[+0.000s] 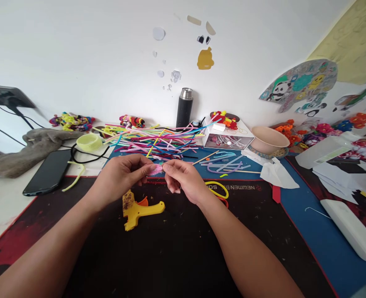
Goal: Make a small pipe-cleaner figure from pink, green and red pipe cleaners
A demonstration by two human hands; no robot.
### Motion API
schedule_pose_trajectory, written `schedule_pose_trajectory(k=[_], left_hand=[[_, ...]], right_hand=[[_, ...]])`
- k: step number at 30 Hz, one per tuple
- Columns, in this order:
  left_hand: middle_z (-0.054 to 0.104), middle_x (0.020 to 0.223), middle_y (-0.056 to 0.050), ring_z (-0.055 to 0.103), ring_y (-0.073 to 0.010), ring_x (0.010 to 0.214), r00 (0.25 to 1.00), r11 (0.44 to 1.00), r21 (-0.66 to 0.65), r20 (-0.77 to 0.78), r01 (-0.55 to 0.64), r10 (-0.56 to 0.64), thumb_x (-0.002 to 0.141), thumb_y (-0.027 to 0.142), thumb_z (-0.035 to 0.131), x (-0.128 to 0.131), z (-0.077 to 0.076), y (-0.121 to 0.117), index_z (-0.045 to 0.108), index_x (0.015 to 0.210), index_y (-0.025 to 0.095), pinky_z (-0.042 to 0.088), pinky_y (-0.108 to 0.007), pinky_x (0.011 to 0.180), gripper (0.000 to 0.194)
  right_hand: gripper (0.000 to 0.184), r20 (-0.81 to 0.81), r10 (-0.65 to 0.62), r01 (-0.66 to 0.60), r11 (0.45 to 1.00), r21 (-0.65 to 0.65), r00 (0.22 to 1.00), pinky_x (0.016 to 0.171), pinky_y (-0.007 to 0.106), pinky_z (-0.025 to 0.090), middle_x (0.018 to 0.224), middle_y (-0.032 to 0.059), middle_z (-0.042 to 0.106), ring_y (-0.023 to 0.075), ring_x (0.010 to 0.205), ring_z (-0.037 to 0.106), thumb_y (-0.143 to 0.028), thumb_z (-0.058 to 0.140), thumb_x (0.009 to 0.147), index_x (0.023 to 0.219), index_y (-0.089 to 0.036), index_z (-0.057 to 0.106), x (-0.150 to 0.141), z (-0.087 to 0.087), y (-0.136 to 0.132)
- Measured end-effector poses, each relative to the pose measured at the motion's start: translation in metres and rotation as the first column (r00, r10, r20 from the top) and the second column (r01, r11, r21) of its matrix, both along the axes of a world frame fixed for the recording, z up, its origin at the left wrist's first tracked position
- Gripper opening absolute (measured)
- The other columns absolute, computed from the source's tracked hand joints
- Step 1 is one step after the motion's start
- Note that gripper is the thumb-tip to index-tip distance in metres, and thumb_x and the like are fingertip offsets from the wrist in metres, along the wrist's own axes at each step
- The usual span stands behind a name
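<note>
Between my two hands is a small pink fuzzy piece (155, 169) that looks like shaped pipe cleaner, with a bit of teal beside it. My left hand (124, 174) pinches its left part between thumb and index finger. At its right end, the thumb and index finger of my right hand (184, 178) are pressed together, the other fingers curled under. Below them on the black mat lies a yellow glue gun (141, 210) with an orange trigger and a stained front. Yellow and orange loops (219, 189), probably scissor handles, are partly hidden behind my right wrist.
A pile of colourful pipe cleaners (148, 142) spreads behind my hands. Around it are a black thermos (184, 108), a white box (228, 138), a beige bowl (270, 140), a crumpled tissue (279, 173) and a phone (48, 173). A white device (350, 229) lies at right.
</note>
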State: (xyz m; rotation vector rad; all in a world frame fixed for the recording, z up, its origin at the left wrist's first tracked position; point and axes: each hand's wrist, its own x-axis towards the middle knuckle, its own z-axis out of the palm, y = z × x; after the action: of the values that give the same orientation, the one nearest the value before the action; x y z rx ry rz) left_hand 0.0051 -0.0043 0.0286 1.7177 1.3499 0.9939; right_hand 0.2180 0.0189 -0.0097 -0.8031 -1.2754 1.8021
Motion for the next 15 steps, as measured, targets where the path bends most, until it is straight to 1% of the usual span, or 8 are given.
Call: schedule_pose_trajectory(k=[5,11,15], left_hand=[[0.068,0.063,-0.001,0.059,-0.014,0.054,0.999,0.999,0.012,-0.022,0.039,-0.039,0.091,0.061,0.078,-0.0011,-0.0028,-0.0002,0.08,0.083,0.02,0.046,-0.021,0.052,0.041],[0.068,0.062,-0.001,0.06,-0.0147,0.052,0.999,0.999,-0.014,0.025,0.038,-0.038,0.088,0.062,0.08,0.0005,-0.0024,0.0006,0.08,0.083,0.02,0.047,-0.022,0.051,0.042],[0.068,0.061,-0.001,0.06,-0.0147,0.051,0.996,0.998,-0.051,0.082,0.03,-0.026,0.084,0.063,0.084,0.0038,-0.0015,0.0012,0.079,0.081,0.02,0.048,-0.023,0.05,0.043]], right_hand=[[0.045,0.006,0.011,-0.011,1.0,-0.014,1.0,0.04,0.022,0.027,0.058,-0.0066,0.061,0.0091,0.043,0.051,-0.061,0.084,0.083,0.094,-0.021,0.067,0.0011,0.0015,-0.0002],[0.045,-0.003,0.017,-0.017,0.999,-0.044,1.0,0.04,0.022,0.026,0.058,-0.0066,0.06,0.0095,0.044,0.051,-0.06,0.086,0.081,0.094,-0.021,0.067,0.0016,-0.0001,0.0006],[0.045,-0.034,0.014,-0.017,0.997,-0.076,0.999,0.041,0.022,0.026,0.06,-0.0068,0.06,0.0091,0.045,0.05,-0.058,0.088,0.08,0.093,-0.021,0.067,-0.0001,-0.0039,0.0006]])
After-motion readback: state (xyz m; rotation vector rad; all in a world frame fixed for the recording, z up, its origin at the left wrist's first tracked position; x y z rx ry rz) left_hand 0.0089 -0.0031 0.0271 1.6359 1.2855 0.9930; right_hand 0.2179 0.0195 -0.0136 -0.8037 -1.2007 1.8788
